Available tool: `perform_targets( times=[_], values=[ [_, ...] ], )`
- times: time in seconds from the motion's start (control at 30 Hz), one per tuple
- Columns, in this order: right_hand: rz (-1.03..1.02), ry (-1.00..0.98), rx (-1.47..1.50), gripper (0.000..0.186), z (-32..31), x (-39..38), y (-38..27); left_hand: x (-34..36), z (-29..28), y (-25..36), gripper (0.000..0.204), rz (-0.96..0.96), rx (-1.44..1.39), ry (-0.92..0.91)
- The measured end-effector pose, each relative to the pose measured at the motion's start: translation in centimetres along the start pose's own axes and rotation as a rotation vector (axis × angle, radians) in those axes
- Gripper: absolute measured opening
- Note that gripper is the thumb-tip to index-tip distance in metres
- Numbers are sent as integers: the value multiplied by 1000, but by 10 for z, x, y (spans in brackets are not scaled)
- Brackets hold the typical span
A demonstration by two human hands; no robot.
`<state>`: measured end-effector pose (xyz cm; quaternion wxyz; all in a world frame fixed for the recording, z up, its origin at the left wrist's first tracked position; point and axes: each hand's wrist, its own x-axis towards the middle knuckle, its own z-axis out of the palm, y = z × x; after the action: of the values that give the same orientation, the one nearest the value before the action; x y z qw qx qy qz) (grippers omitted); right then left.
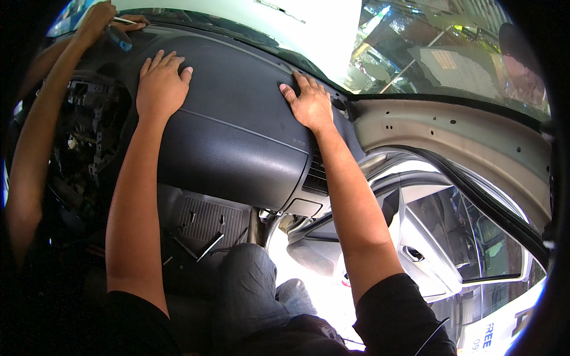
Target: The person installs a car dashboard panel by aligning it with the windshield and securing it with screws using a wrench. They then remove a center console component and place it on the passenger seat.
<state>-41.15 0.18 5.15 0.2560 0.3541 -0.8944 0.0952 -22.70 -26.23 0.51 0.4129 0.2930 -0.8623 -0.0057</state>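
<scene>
A black car dashboard (231, 77) spans the view below the windshield. On its top left part lies my left hand (160, 86), palm down with the fingers stretched forward. Farther right, my right hand (310, 102) rests on the dashboard's top near the windshield corner, thumb apart from the fingers. Neither hand holds anything. Below them is the glove box side of the dashboard (231, 157), with an air vent (317, 172) at its right end, under my right forearm.
At the far left, a co-worker's hands (101, 18) hold a thin tool by the windshield. The centre console opening (89, 124) shows bare brackets. Loose tools, among them a metal rod (210, 246), lie on the ribbed floor mat (202, 216). The passenger door (415, 237) stands open at right.
</scene>
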Motion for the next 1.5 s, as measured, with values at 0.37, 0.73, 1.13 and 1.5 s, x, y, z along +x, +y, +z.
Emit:
perform_targets(
  times=[0.37, 0.73, 1.13, 1.5],
  values=[
    [-4, 6, -13, 73, 2, 1, 1, 0, 1, -1, 44, 10, 3, 11],
    [1, 9, 4, 73, 1, 1, 1, 1, 1, -1, 44, 5, 13, -3],
    [-9, 22, -10, 74, 3, 1, 2, 1, 5, -2, 44, 2, 29, 19],
    [2, 10, -10, 74, 2, 1, 1, 1, 3, 0, 45, -3, 27, 11]
  ],
)
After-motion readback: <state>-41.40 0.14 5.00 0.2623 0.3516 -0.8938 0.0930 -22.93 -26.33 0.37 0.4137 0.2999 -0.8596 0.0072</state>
